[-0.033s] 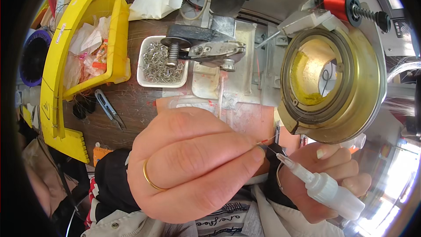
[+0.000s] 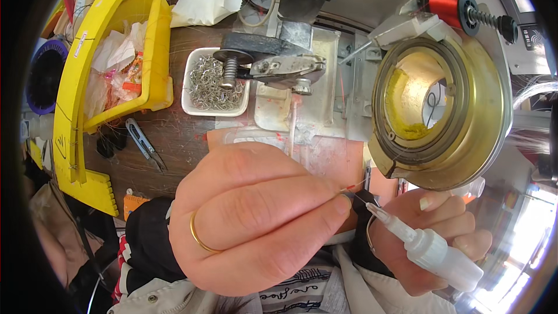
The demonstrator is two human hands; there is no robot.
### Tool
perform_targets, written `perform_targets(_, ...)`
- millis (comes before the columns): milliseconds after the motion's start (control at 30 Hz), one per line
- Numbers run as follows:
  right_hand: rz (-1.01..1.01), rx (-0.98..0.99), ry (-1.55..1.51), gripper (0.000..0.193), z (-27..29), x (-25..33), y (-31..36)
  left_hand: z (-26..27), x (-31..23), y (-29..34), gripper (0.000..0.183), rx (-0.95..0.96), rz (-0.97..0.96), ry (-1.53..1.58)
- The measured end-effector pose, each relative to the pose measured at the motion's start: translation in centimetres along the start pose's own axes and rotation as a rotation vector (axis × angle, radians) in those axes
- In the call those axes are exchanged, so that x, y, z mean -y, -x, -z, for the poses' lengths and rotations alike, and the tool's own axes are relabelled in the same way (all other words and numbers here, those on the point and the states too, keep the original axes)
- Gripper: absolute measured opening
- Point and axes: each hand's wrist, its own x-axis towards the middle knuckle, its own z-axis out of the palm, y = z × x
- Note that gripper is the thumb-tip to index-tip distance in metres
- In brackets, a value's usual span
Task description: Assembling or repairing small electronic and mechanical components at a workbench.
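Observation:
My left hand [image 2: 256, 221], with a gold ring on it, is closed in a pinch in the middle of the view. From its fingertips sticks a thin line with a small red wrapped bit [image 2: 350, 186]; what else the fingers cover is hidden. At the right, my right hand [image 2: 430, 221] holds a small white squeeze bottle [image 2: 436, 253] with a fine needle nozzle. That nozzle slants up and left, its tip close to the left fingertips and the red bit. Whether the needle touches it I cannot tell.
Behind my hands stands a machine with a metal clamp arm [image 2: 273, 67] and a large brass ring drum [image 2: 494, 99]. A white tub [image 2: 187, 103] holds many metal hooks. Leftward are a yellow bin [image 2: 157, 75] with scraps, a curved yellow strip [image 2: 67, 104] and a utility knife [image 2: 142, 142].

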Motion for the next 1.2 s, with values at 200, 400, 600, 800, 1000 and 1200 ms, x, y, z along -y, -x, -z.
perform_targets(200, -0.002, 0.005, 0.024, 0.042, -0.2, 0.0, 0.0, 0.1, 0.1, -0.1, 0.028, 0.007, -0.023, -0.014)
perform_targets(400, -0.002, -0.039, 0.030, 0.042, -0.2, -0.1, 0.0, 0.0, 0.2, 0.0, 0.029, 0.003, -0.026, -0.023)
perform_targets(600, -0.040, 0.139, 0.051, 0.030, 0.1, 0.0, -0.4, 0.0, 0.2, -0.1, 0.029, 0.001, -0.017, -0.020)
perform_targets(800, 0.059, 0.120, 0.160, 0.029, 0.4, 0.1, -0.5, 0.3, -0.1, -0.2, 0.027, 0.040, -0.008, -0.037)
perform_targets(1000, 0.031, 0.244, -0.305, 0.041, 1.4, -2.4, -0.6, -0.2, -0.1, -0.5, 0.027, 0.098, 0.013, -0.187)
perform_targets(1200, -0.114, -0.033, -0.287, 0.029, 4.8, 4.2, -3.5, -0.3, -0.2, -0.5, 0.021, -0.040, -0.053, -0.230)
